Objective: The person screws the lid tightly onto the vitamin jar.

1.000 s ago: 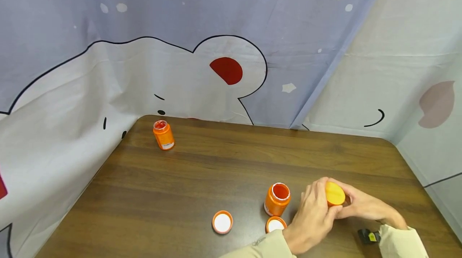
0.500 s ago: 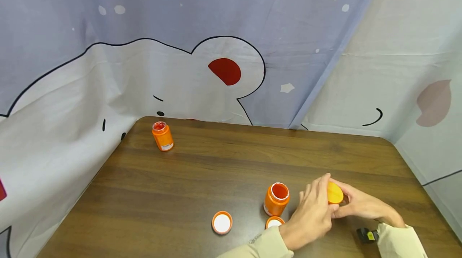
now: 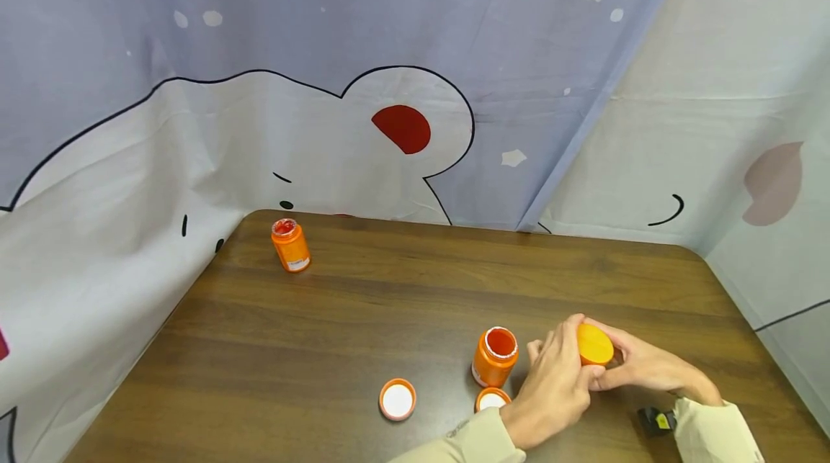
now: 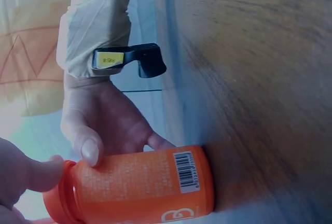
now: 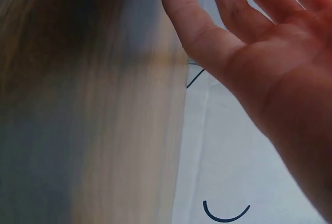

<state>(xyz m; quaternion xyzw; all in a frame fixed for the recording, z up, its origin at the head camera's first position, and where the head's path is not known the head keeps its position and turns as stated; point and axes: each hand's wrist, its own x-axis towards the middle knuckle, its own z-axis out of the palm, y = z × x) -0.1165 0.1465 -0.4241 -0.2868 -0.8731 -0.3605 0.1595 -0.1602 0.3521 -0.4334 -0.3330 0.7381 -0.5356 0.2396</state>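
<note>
An orange bottle (image 4: 137, 187) with a barcode label stands at the right of the table, between both hands. Its orange lid (image 3: 595, 345) is on top; in the left wrist view a narrow gap shows between lid and bottle body. My left hand (image 3: 552, 385) grips the lid with thumb and fingers. The right hand (image 3: 650, 363) holds the bottle body from the other side, its thumb on the near face. In the right wrist view the fingers of that hand (image 5: 275, 53) show, but the bottle is out of sight.
An open orange bottle (image 3: 495, 358) stands left of the hands, with an upturned lid (image 3: 493, 399) before it, partly hidden by the left arm. Another upturned lid (image 3: 398, 399) lies further left. At the back left stands a second open bottle (image 3: 291, 247). Patterned curtains (image 3: 311, 146) border the table.
The left hand's fingers have shifted slightly around the lid, and the lid has moved a little to the left. The right hand keeps its hold. The whole head view has drifted slightly.
</note>
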